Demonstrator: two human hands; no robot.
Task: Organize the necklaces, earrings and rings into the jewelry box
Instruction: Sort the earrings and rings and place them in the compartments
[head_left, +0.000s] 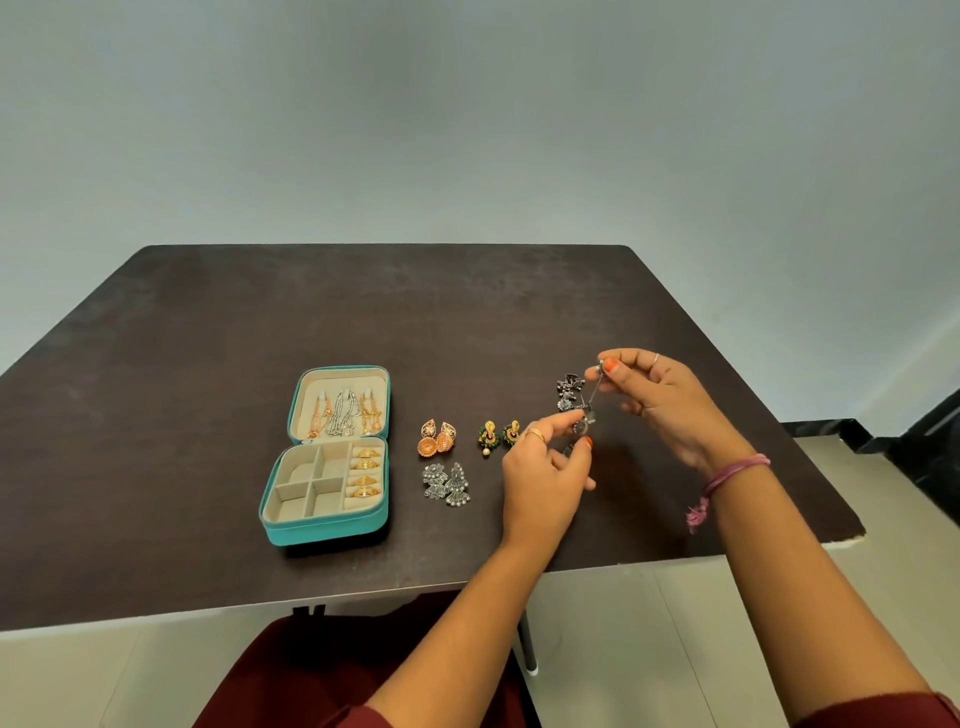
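An open teal jewelry box lies at the table's front left. Necklaces hang in its lid, and several gold rings fill its right slot. On the table to its right lie an orange-gold earring pair, a silver earring pair and a green-gold earring pair. A dark earring rests farther right. My right hand pinches the top of a dark silver earring held above the table. My left hand grips the lower end of that same earring.
The dark brown table ends close to my body at the front and just past my right wrist at the right. A grey wall stands behind it. Pale floor shows below. A pink thread band circles my right wrist.
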